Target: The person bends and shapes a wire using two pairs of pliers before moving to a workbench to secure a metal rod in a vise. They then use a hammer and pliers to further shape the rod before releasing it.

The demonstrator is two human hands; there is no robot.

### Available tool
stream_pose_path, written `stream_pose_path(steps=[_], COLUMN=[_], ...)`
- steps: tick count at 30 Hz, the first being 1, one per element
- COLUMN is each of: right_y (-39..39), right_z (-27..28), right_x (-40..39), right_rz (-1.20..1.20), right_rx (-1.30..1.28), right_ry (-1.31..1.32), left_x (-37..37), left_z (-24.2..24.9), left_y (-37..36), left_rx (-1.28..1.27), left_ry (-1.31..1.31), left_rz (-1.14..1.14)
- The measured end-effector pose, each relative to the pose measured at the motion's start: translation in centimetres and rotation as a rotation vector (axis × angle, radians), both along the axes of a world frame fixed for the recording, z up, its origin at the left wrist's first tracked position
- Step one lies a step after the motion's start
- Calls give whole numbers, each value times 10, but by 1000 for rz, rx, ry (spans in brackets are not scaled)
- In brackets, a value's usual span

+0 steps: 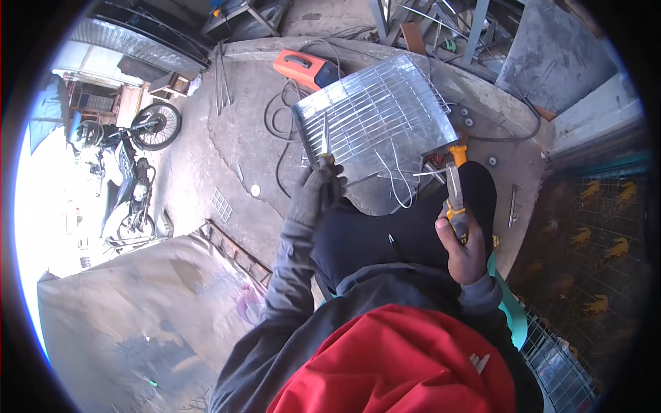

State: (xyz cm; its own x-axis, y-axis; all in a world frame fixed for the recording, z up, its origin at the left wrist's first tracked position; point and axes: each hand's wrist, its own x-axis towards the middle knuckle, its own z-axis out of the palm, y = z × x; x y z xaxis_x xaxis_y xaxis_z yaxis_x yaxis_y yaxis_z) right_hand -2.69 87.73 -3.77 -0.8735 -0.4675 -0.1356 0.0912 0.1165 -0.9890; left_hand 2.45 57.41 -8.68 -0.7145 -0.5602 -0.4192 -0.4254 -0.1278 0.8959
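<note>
My left hand (318,193), in a dark glove, grips a tapered metal tool (325,141) with yellow at its base, which points up over the near left edge of the wire rack (375,103). That rack is a metal grid with shiny sheet metal along its sides, and it stands on the floor in front of my knees. My bare right hand (466,248) is closed round a plier-like tool (453,194) with metal jaws and a yellow-and-grey handle. A thin pale rod (430,173) lies across by its jaws. Between my hands, a bent white wire (401,182) loops down from the rack.
An orange welding machine (303,69) with cables sits behind the rack. An orange object (458,154) is by my right knee. To the left stands a motorcycle (131,175). Scrap metal (447,31) lies at the back, and a dark patterned panel (585,241) is at right.
</note>
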Motion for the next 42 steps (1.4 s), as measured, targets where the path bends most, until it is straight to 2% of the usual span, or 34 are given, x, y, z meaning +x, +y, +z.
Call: stream_pose_path(steps=[2,3,5,7,9,11,15,17,19,20,22,26,31,35,38,41,42], right_y=[-9,-13,-20,-25,-27,-30,-31,-33,-36,-37,-40,-43,-46,-48,-49,-51,-51], right_z=[-2,-4,-1,-2,-4,-3,-3,-2,-3,-3,-5,-8,-9,-8,-11,-12,-13], right_x=[-8,-8,-8,-8,-9,-8,-8,-6,-4,-2,-1,1,2,3,5,6,7], right_rz=[19,34,51,51,25,-12,-46,-58,-78,-83,-63,-60,-72,-82,-109,-107,-104], right_rx=[-11,-11,-14,-18,15,56,96,103,102,102,133,143,99,88,130,135,116], right_ry=[59,111,93,86,186,224,208,181,207,204,292,281,315,264,312,285,293], left_x=[13,16,21,19,22,26,40,39,39,40,43,40,37,34,30,25,27], left_z=[19,21,23,29,28,31,57,57,50,44,36,46,49,49,47,48,50], left_y=[35,48,71,91,98,99,115,114,115,114,112,117,124,130,132,135,137], left_rx=[922,913,863,799,740,862,850,822,553,554,313,290,47,32,-55,-219,-174], left_ry=[416,412,439,420,403,572,409,435,468,464,339,314,254,247,222,334,277], left_rz=[192,203,65,119,165,-189,-21,-77,-109,-113,-122,-150,-193,-165,-167,-206,-203])
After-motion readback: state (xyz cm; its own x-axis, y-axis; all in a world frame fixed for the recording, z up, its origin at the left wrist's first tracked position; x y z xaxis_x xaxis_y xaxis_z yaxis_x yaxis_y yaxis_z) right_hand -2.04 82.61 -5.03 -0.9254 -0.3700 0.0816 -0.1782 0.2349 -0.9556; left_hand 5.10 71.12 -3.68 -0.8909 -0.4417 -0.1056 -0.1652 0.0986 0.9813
